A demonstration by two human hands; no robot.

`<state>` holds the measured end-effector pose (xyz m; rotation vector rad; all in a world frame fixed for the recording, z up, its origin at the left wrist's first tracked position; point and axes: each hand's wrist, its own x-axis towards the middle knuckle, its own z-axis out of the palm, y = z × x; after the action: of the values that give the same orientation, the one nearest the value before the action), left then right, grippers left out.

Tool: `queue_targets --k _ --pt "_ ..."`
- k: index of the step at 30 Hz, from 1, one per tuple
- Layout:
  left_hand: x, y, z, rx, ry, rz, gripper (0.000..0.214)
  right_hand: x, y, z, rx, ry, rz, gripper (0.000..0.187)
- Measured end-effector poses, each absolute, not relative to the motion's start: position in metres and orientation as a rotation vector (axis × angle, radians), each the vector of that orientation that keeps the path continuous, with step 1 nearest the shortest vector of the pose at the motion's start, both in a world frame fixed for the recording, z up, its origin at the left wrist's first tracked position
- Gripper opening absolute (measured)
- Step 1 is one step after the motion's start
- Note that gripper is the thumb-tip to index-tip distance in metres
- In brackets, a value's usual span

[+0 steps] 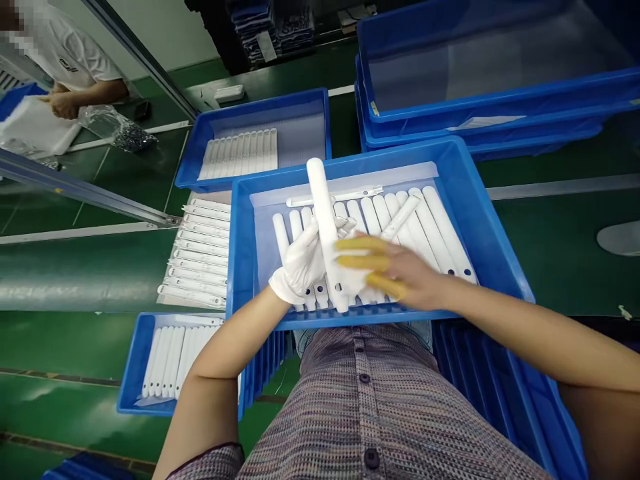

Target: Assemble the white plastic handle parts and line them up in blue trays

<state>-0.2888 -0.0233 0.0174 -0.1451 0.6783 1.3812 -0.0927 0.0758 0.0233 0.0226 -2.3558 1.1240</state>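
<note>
Above a blue tray (500, 247), my left hand (301, 265), in a white glove, is closed round a long white plastic strip (323, 200) with a rounded end and a small hole near its lower end. My right hand (407, 270), blurred by motion, wears yellow finger covers and presses a white cloth (353, 279) against the strip's right side. Beneath both hands, several similar white strips (440, 220) lie in a row in the tray. One strip (403, 217) rests slantwise over the row, and another (300, 201) lies crosswise behind it.
More strips (193, 257) lie in a column left of the tray. Smaller blue trays with strips stand behind (305, 100) and at lower left (131, 373). Stacked blue trays (367, 80) are at the back right. A person (80, 67) handles a clear bag beyond a metal frame (145, 60).
</note>
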Motion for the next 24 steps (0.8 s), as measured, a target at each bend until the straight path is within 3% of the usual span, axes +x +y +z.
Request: queue_targets --k 4,7,11,16,20,24 --pt "-0.300 -0.045 0.004 -0.263 0.912 1.107 0.058 -0.138 0.054 0.000 0.419 -2.592 0.756 0.045" --pt "-0.306 -0.063 0.000 -0.266 1.041 1.186 0.056 -0.145 0.064 -0.001 0.404 -2.627 0.647 0.048" --pt "-0.295 -0.054 0.009 -0.021 1.052 1.375 0.050 -0.151 0.080 0.010 0.147 -2.562 0.604 0.050" --pt "-0.270 -0.037 0.022 0.210 0.814 1.250 0.049 -0.163 0.118 0.020 -0.384 -2.370 0.628 0.037" --pt "-0.271 -0.047 0.031 0.405 0.747 1.222 0.055 -0.165 0.138 0.022 -0.435 -2.314 0.731 0.039" --pt "-0.279 -0.050 0.034 0.522 0.774 1.141 0.042 -0.165 0.152 0.021 -0.550 -2.238 0.768 0.045"
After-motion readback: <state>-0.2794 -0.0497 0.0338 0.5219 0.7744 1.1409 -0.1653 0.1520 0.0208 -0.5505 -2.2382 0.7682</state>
